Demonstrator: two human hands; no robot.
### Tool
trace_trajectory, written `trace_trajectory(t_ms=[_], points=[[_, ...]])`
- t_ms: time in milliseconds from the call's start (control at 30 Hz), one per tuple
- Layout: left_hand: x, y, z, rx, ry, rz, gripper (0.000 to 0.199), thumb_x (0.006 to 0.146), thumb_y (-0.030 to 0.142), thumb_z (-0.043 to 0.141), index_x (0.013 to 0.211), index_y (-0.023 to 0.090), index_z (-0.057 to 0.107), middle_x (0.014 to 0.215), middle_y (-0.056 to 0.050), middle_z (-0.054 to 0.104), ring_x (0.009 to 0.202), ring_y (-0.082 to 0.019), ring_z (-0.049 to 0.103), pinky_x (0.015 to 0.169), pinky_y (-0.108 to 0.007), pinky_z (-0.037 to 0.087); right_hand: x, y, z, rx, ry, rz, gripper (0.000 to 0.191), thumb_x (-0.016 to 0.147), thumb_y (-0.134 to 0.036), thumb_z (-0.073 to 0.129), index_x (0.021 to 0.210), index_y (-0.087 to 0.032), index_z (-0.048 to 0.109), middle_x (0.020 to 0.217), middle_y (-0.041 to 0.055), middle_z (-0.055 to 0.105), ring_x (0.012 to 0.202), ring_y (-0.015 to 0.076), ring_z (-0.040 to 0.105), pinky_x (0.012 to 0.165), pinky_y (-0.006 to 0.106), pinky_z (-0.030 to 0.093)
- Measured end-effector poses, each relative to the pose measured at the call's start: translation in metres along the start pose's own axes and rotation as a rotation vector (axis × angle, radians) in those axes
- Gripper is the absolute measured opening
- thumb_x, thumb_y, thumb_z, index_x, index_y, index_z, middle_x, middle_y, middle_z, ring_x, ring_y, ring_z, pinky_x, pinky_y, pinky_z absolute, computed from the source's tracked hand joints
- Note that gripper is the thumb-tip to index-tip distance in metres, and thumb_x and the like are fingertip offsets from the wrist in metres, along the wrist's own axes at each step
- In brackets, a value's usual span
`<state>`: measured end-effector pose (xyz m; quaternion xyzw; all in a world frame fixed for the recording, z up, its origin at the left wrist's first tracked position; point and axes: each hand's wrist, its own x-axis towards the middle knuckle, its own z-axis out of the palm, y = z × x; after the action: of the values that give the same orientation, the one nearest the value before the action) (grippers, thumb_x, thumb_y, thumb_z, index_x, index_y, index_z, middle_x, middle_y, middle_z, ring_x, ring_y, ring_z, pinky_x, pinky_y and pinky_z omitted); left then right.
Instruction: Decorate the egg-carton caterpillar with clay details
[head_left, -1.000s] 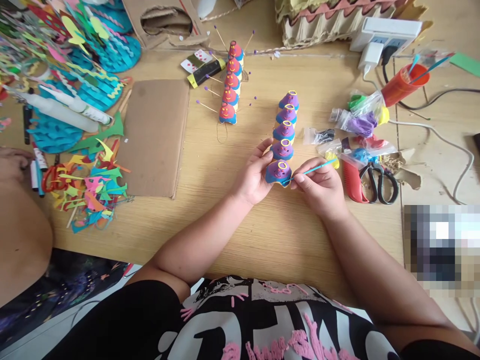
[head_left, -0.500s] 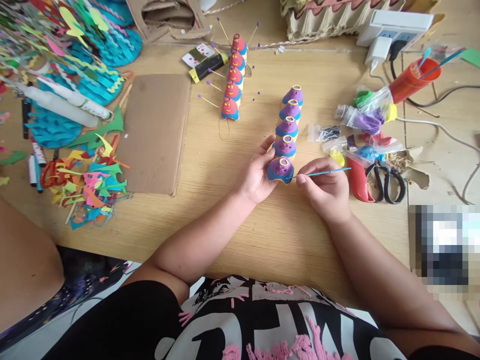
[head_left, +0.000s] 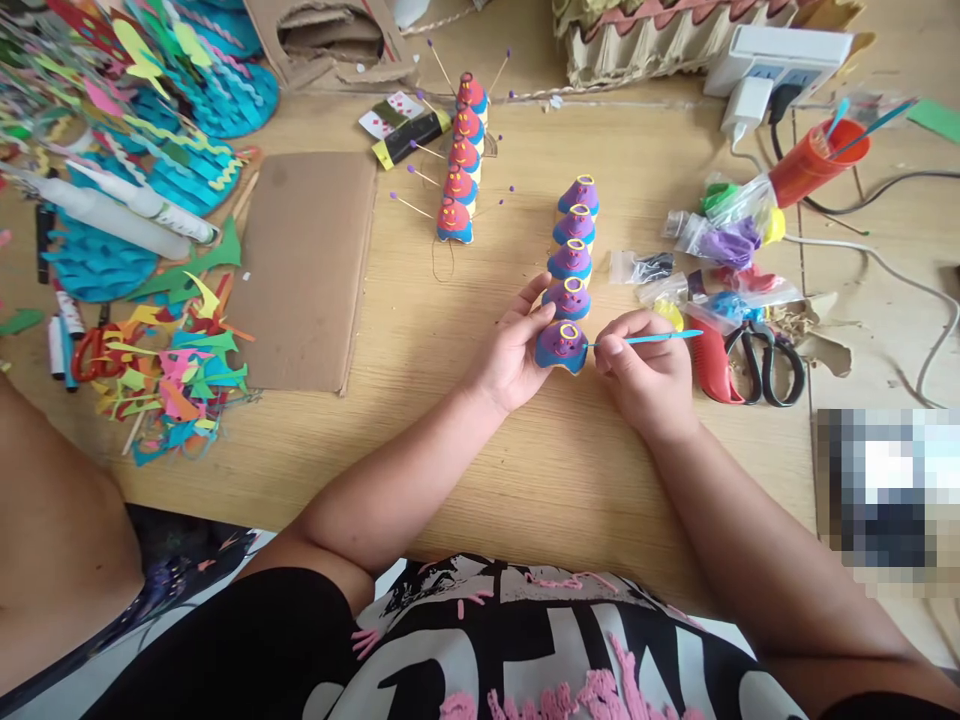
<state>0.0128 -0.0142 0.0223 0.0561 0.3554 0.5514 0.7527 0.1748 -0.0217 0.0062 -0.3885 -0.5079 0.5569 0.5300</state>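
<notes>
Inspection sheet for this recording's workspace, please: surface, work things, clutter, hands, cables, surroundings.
Surface: wooden table, seam at right.
Work things: purple cup row; thin blue tool; red cup row farther back.
Clutter: paper scraps left; plastic bags and orange cup right.
Hands: left hand holds the purple cup row; right hand grips the blue tool, tip near the front cup, contact unclear.
Cables: black cable near the white power strip.
Surroundings: another person's arm lower left; egg cartons top.
</notes>
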Motion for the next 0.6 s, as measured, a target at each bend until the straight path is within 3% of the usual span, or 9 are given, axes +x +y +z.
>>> trace_trajectory(t_ms=[133,300,600], points=[[0.0006,-0.0026,-0.003,0.011,-0.013,-0.01,0.046,0.102,0.011,0.061,0.144,0.03,0.062,0.116,0.0,0.08,0.078,-0.008,0.075,0.079,-0.021,0.06,0.0021,0.0064,0.0002,0.093,-0.04,0.065,0.035,0.085,-0.05,0.088,0.082,-0.023,0.065,0.065,-0.0044,0.06,0.056,0.0095,0.049,0.054,0.025,0.039],[0.0013,-0.0031,-0.0053,0.009,-0.051,0.005,0.044,0.102,0.01,0.058,0.14,0.028,0.065,0.108,0.0,0.081,0.076,-0.008,0.075,0.077,-0.021,0.06,0.0023,0.0076,0.0002,0.1,-0.066,0.073,0.037,0.084,-0.051,0.088,0.082,-0.024,0.063,0.065,-0.0044,0.058,0.056,0.01,0.049,0.054,0.025,0.041],[0.0017,-0.0033,-0.0055,-0.011,-0.045,0.004,0.044,0.101,0.008,0.058,0.14,0.027,0.066,0.11,0.0,0.081,0.075,-0.008,0.074,0.075,-0.021,0.058,0.0011,0.0094,-0.0003,0.082,-0.064,0.045,0.034,0.085,-0.05,0.087,0.082,-0.024,0.064,0.069,-0.0035,0.059,0.058,0.0104,0.048,0.055,0.026,0.04]])
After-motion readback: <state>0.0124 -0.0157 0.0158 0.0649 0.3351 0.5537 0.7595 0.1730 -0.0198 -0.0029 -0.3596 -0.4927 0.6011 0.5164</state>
